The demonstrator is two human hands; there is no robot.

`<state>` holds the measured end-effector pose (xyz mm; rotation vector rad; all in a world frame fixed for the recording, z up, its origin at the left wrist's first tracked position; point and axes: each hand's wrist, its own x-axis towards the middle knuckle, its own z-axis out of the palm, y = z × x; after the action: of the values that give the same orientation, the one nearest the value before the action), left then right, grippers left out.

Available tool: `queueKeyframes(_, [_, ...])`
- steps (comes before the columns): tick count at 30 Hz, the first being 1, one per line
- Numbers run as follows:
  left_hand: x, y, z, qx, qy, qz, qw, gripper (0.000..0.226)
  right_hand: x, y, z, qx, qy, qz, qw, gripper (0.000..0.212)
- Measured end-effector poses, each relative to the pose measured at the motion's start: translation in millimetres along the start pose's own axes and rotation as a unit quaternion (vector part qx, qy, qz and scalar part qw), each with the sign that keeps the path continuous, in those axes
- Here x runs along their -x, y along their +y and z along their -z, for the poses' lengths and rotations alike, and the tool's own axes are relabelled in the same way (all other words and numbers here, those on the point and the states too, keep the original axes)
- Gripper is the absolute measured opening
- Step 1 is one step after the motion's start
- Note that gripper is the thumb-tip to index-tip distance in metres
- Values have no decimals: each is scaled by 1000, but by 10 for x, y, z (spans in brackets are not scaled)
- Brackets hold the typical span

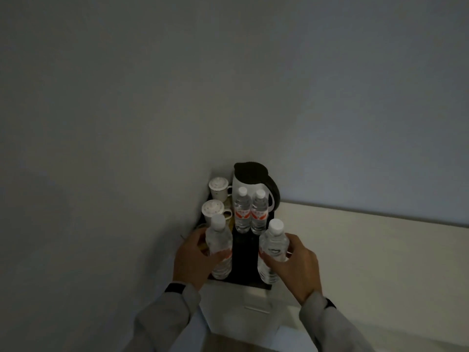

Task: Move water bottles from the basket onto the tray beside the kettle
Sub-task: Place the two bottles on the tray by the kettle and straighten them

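L hand (194, 259): wrapped round near-left bottle (218, 246), upright, base at tray's (242, 260) front edge. R hand (295, 262): wrapped round near-right bottle (272, 250), upright, at tray's front-right corner. Btwn hands, 12 o'clock: 2 bottles (250, 212) w/ red labels, side by side, touching, standing on tray. Behind them: kettle (253, 184), white w/ black lid. 10–11 o'clock: 2 lidded cups (215, 199). Tray on pale surface (355, 250), in wall corner. Dim light.

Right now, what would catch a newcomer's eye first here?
Two hands, each gripping a water bottle: the left hand holds the left bottle, the right hand the right bottle, over a dark tray. Behind them, two more bottles stand before the kettle, cups at left.
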<state>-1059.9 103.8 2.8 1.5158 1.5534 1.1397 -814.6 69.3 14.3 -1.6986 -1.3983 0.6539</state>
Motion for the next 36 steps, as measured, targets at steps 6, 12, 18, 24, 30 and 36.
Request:
queueKeyframes(6, [-422, -323, -223, -6, -51, 17, 999, 57, -192, 27, -319, 0, 23, -49, 999, 57])
queueKeyframes(12, [-747, -526, -442, 0, -67, 38, 997, 60, -424, 58, -586, 35, 23, -87, 995, 64])
queueKeyframes(18, [-962, -631, -606, -1, -68, 49, 996, 58, -656, 194, -777, 48, 21, -104, 993, 65])
queueKeyframes(24, [-1050, -704, -701, -30, -67, 19, 997, 54, -790, 398, -881, 45, 23, -117, 992, 64])
queueKeyframes(30, [-1056, -699, -736, -16, -60, 15, 998, 54, -892, 499, -949, 28, 16, -104, 994, 64])
queueKeyframes(36, [-1130, -646, -743, -15, -58, 26, 998, 50, -1000, 507, -1009, 14, 20, -87, 996, 62])
